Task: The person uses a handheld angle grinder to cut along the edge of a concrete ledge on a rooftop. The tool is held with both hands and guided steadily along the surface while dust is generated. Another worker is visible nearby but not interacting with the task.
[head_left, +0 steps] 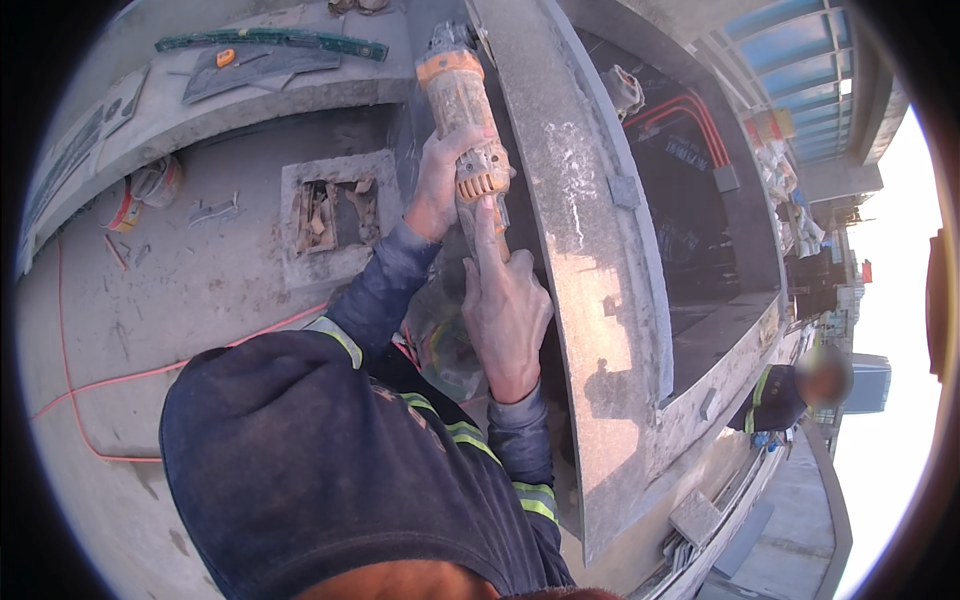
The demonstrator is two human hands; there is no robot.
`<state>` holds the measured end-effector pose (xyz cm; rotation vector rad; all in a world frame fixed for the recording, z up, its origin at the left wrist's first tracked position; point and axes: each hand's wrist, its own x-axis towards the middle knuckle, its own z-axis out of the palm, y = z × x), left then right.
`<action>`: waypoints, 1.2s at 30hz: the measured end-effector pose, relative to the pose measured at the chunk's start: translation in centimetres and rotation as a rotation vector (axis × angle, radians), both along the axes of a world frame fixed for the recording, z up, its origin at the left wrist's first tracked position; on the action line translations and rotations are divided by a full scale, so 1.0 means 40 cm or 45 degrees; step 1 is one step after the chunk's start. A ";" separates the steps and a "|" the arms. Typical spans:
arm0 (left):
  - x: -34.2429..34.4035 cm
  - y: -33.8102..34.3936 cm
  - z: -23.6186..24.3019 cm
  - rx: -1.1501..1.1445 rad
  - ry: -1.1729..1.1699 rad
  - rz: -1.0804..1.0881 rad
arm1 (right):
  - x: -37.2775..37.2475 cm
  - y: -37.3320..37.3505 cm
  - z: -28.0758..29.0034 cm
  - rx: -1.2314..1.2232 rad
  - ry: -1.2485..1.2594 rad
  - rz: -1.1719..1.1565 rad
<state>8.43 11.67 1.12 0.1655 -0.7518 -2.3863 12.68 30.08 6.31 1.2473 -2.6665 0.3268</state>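
A dusty orange angle grinder (462,105) points away from me, its head up against the near edge of a long grey stone slab (545,150). My left hand (437,182) is wrapped round the grinder's body from the left. Behind it, my right hand (508,310) closes on the tool's rear end, with the index finger stretched along the casing. The grinder's disc is hidden from this view. White dust marks and a patch of sunlight lie across the slab's top.
On the left ledge lie a green level (275,40), an orange tape measure (225,58) and dark slab pieces. Below are buckets (157,182), a square floor opening (335,215) and a red cable (110,382). Another person (785,392) stands beyond the wall on the right.
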 end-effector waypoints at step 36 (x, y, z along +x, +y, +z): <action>0.048 0.068 0.016 -0.021 -0.024 0.032 | 0.042 0.066 0.014 -0.020 0.022 0.003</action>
